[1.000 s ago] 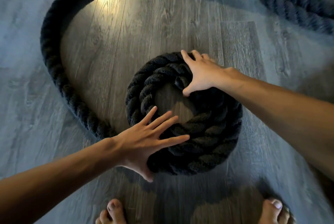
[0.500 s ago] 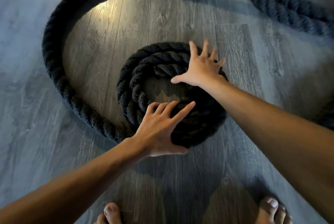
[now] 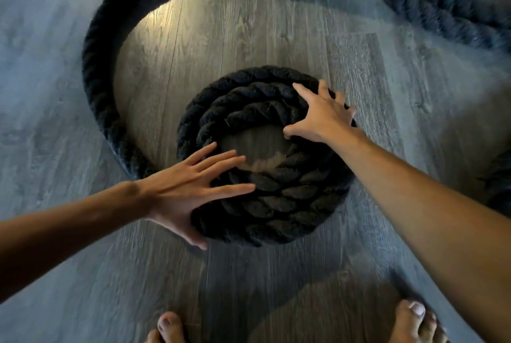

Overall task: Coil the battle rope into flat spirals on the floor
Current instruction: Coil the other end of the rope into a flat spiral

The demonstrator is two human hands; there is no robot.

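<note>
Both hands lie spread on a dark coil (image 3: 276,204) of battle rope, and neither grips it. Our left hand (image 3: 177,196) lies flat on the near-left rim, fingers straight and fanned toward the middle, thumb down against the outer turn. Our right hand (image 3: 320,118) is splayed over the far-right turns, its thumb tip set against the innermost one, at the edge of the bare hole in the centre.

We see the coil lying flat on the grey plank floor (image 3: 276,38), about three turns wide, just ahead of our bare feet (image 3: 168,326).

Everything turns on where the loose rope (image 3: 94,66) leaves the coil. It comes off the near-left side, just beyond our left wrist, runs away along the left, then arcs across the top and off to the right. Our left hand is the nearer one to that point. We judge the next move to be turning the coil so this slack winds on as another turn.

Half a second ago our left fingers were curled over the near rim; now they are straight. Our right hand keeps much the same place on the far-right side.
</note>
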